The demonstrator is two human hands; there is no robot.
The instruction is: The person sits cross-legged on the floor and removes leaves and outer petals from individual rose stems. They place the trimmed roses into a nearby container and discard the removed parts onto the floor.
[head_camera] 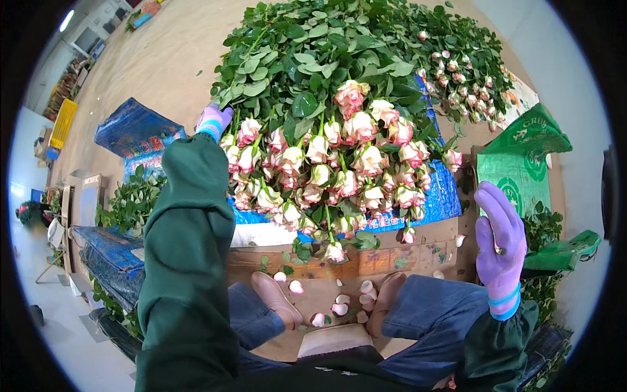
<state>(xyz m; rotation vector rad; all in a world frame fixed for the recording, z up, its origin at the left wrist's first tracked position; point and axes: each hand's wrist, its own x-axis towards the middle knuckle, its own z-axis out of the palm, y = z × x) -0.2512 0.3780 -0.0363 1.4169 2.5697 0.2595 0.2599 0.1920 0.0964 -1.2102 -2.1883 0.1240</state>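
A large heap of cut roses (362, 126), white with pink edges, lies before me with the blooms towards me and the leafy stems (313, 54) pointing away. My left hand (214, 120), in a purple glove, reaches to the left edge of the heap and touches the leaves there. Its fingertips are partly hidden by foliage, so I cannot see whether they grip a stem. My right hand (499, 235), gloved alike, is raised to the right of the heap with nothing in it, fingers extended. Under the blooms lies a blue woven plastic sheet (443, 196).
A second pile of smaller roses (460, 81) lies at the back right. Green woven sacks (514, 171) stand at the right, blue woven sacks (139, 132) at the left, with leaves in them. A wooden plank (382, 262) crosses before my feet; loose petals (340, 308) lie between my shoes.
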